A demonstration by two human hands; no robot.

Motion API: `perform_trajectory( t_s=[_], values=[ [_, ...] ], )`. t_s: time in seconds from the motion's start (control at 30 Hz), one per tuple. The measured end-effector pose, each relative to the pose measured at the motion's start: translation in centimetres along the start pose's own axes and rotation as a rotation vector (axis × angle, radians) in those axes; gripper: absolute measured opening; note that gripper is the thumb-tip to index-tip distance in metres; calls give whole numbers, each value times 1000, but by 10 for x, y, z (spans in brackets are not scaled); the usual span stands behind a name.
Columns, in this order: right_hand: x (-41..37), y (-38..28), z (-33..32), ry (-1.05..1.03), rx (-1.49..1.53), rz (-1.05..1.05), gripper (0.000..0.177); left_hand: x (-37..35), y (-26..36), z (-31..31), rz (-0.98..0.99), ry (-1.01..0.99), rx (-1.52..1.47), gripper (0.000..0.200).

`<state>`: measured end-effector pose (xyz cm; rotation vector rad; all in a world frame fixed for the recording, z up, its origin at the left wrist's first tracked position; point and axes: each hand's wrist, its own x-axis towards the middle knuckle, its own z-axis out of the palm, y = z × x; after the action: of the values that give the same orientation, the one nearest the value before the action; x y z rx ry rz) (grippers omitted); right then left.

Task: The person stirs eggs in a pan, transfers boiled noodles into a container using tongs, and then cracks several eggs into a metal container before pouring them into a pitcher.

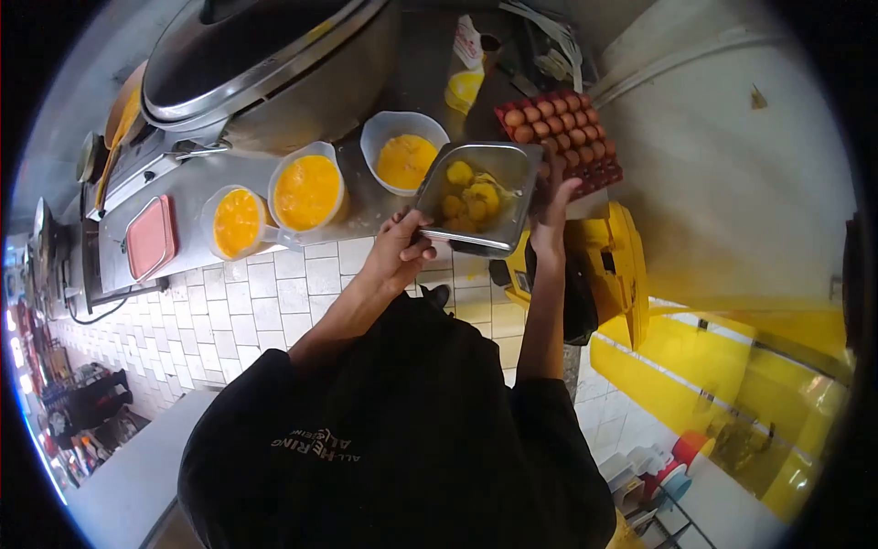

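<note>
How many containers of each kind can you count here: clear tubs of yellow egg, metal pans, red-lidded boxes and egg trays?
Clear tubs of yellow egg: 3
Metal pan: 1
Red-lidded box: 1
Egg tray: 1
Total: 6

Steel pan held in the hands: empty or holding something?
Holding something: several whole egg yolks lie in the steel pan, which is far from full; its bare bottom shows around them.

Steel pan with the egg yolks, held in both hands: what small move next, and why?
Probably tilt the steel pan toward the nearest plastic tub. The left hand and right hand grip it just beside that tub, which already holds yellow egg liquid.
</note>
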<state>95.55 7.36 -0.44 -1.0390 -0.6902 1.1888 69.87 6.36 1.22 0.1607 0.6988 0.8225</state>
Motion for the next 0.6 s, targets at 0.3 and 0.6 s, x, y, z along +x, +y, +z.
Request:
perform_trajectory(
  t_s=[0.3,0.6],
  values=[
    [50,-27,78,-90,-752,-17,77,14,55,-39,-272,-98,-408,14],
    [77,-40,105,-147,-1115,32,73,21,75,-42,-421,-155,-307,26]
  ],
)
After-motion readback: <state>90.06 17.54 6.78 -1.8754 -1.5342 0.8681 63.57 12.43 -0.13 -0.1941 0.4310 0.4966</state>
